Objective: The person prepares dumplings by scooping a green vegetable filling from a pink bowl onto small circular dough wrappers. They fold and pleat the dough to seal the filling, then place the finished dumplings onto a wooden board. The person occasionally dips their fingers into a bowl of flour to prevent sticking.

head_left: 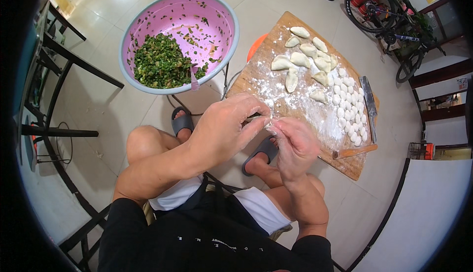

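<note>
My left hand [226, 120] and my right hand [297, 146] meet in front of me, their floury fingertips pinched together. Between them is a dumpling [269, 119], mostly hidden by the fingers, with only a little pale dough showing. Just beyond, to the right, lies a floured wooden board [256, 92]. Several finished dumplings [300, 59] rest on its far part. Small white dough pieces [349, 105] sit in rows along its right side. At the far left, a pink basin [162, 18] with a pale blue rim holds chopped green filling [160, 60], and a pinkish spoon handle [194, 80] sticks up there.
A dark flat metal blade [369, 107] lies along the board's right edge, near a wooden rolling pin [354, 151]. Part of an orange object [256, 46] shows under the board. Black metal furniture legs [64, 75] stand at left. A bicycle [377, 13] is parked far right.
</note>
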The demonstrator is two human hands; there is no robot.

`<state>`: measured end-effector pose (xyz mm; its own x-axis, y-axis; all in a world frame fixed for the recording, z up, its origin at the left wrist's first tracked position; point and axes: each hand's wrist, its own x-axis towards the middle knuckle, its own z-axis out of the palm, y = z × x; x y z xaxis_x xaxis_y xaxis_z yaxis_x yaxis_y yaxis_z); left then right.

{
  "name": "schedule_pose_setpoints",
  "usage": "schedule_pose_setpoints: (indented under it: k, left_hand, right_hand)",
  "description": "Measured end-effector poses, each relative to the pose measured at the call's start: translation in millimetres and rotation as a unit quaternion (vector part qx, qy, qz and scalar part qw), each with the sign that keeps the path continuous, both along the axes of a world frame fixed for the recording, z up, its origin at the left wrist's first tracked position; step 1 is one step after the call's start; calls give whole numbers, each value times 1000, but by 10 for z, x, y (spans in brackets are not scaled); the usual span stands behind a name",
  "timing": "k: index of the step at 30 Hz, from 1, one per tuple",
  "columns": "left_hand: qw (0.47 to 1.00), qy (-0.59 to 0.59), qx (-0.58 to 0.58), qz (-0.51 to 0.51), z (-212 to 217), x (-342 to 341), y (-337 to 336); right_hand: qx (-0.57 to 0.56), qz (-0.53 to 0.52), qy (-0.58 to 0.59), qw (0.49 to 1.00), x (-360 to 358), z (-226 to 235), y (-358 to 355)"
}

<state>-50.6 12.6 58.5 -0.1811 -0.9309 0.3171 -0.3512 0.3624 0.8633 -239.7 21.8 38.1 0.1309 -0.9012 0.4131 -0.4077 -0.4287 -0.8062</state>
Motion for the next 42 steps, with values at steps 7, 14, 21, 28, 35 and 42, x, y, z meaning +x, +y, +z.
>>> schedule_pose_setpoints:
  k: [7,14,21,28,35,42]
  left_hand:
    - [999,-15,28,-23,10,14,5]
    - [987,52,136,-65,104,80,-19]
    - [988,6,125,-84,141,74,-9]
    - [937,209,270,-75,122,90,-40]
    - [968,53,243,-41,154,108,-18]
    - [998,-33,48,5,-18,53,5]
  right_hand:
    - [68,-13,-34,997,31,35,-29]
    - [43,-14,-39,998,-22,-8,-46]
    - [6,-2,-7,1000,-51,-17,-50]
    - [-82,-3,9,997,-46,-13,-58]
    - [-124,35,31,991,-42,-31,-88]
    - [-101,26,81,991,-26,-32,-99]
